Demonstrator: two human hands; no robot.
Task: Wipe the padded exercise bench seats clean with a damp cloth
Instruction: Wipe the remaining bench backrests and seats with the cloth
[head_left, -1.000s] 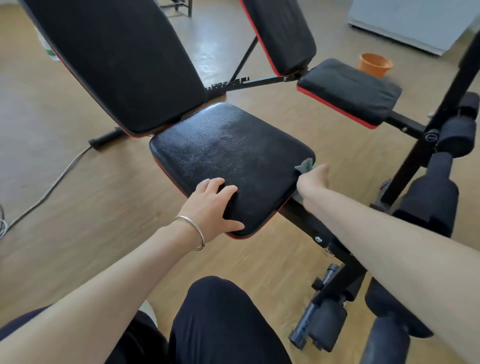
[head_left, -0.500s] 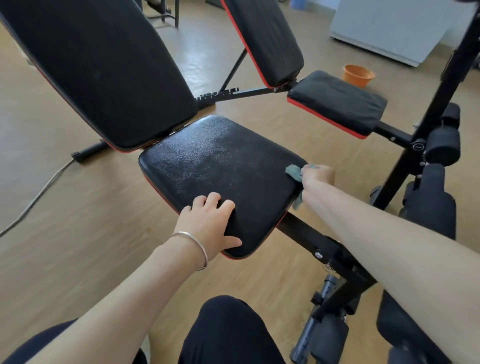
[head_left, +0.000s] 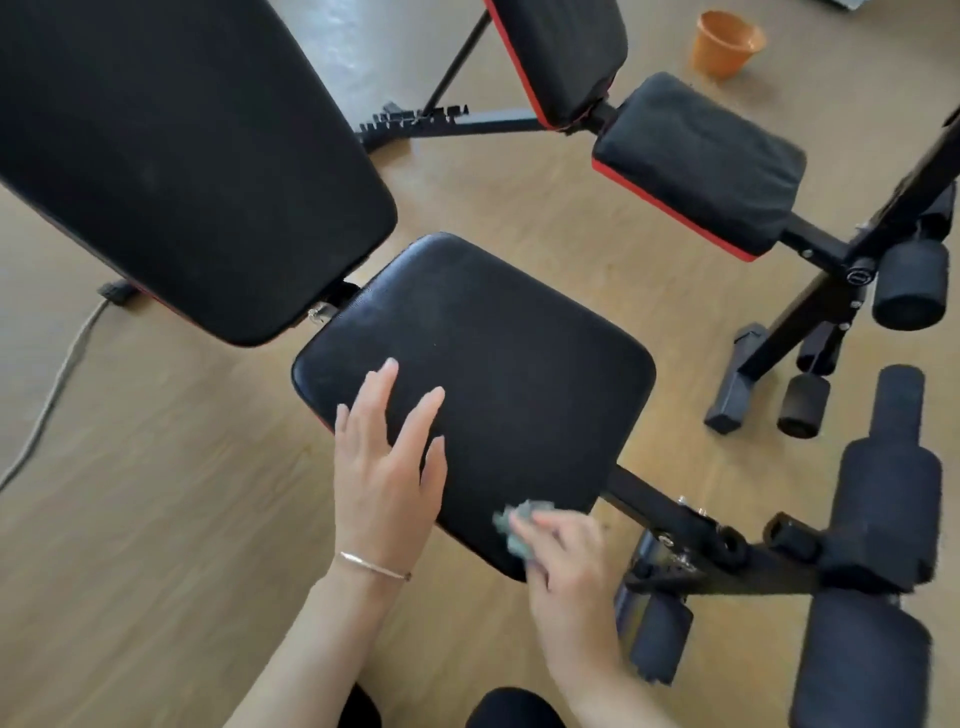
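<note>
The near bench's black padded seat (head_left: 509, 374) fills the middle of the view, with its black backrest (head_left: 171, 150) rising to the upper left. My left hand (head_left: 387, 467) lies over the seat's near left edge with fingers straight and spread. My right hand (head_left: 563, 566) holds a small crumpled grey-green cloth (head_left: 514, 525) against the seat's near right corner; the hand is blurred. A second bench with a black and red seat (head_left: 701, 161) and backrest (head_left: 561, 57) stands behind.
Black frame bars and foam rollers (head_left: 883, 525) crowd the right side, with another roller (head_left: 911, 286) further back. An orange bucket (head_left: 724, 44) sits on the wooden floor at the top right. A grey cable (head_left: 52, 395) runs along the floor at left.
The view has risen above the seat. My right hand carried the cloth from the seat's right edge to its near right corner. My left hand's fingers straightened and spread.
</note>
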